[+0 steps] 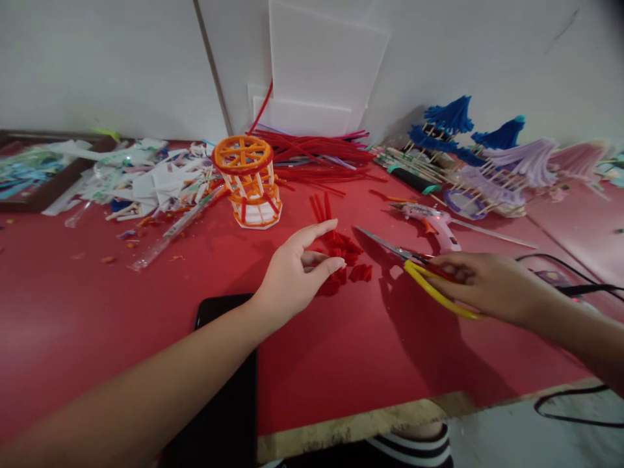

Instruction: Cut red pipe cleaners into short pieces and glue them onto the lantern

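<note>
My left hand [305, 263] hovers at a heap of short red pipe cleaner pieces [361, 272], its thumb and fingers apart with nothing visible between them. A few longer red pipe cleaner lengths [320, 207] lie just beyond the fingertips. To the right, my right hand [463, 283] is closed around the yellow handles of a pair of scissors [439, 290]. The scissor blades point left toward the heap and look closed or nearly so. Behind my left hand stands an orange and white tower-shaped frame [247, 182] wound with pipe cleaner.
A pink glue gun [433, 224] lies beyond the scissors, near blue and lilac umbrella-like models [519, 162]. Long red pipe cleaners [316, 153] lie against the wall. White scraps [170, 182] and a wooden tray [49, 207] are at left. A black phone-like slab [229, 403] lies under my left forearm.
</note>
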The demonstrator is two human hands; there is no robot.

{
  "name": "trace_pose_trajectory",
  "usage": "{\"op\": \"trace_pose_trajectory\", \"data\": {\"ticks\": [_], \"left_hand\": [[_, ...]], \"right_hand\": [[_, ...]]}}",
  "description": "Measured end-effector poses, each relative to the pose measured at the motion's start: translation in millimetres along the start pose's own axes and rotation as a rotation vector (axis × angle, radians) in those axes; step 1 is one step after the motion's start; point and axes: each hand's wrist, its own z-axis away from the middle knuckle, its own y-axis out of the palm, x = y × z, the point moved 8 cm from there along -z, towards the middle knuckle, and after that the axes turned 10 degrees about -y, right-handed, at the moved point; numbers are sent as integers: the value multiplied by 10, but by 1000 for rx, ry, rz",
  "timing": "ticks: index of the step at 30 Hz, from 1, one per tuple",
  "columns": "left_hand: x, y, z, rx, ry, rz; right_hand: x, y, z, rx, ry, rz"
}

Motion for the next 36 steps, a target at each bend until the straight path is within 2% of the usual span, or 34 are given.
{"op": "trace_pose_trajectory", "data": {"ticks": [4,6,8,10,12,16,21,27,30,33,34,36], "left_hand": [[-35,-23,8,-57,76,-48],[-32,-12,8,-56,108,-65],[-31,4,15,-45,145,-68],[-39,7,31,-48,188,-62],[-47,3,50,-55,219,-51],[-44,-17,54,-61,220,-29],[-28,-77,14,-95,145,-13],[4,-103,15,-120,76,17],[11,-100,21,-117,102,11],[-32,-106,44,-111,163,-23],[-57,-102,56,-98,185,-35],[-119,-69,93,-42,242,-64]], "right_hand": [[148,110,-19,163,5,167],[281,19,-48,128,-12,204],[476,-161,-95,-28,-42,165],[748,-285,-160,-175,-155,-15],[981,-312,-252,-254,-253,-238],[1266,-147,-498,-213,-372,-588],[1206,56,-645,-174,-303,-879],[1015,203,-615,-254,-182,-1220],[979,209,-613,-295,-178,-1251],[925,149,-598,-399,-193,-1175],[922,149,-597,-400,-196,-1160],[954,207,-607,-313,-188,-1199]]}}
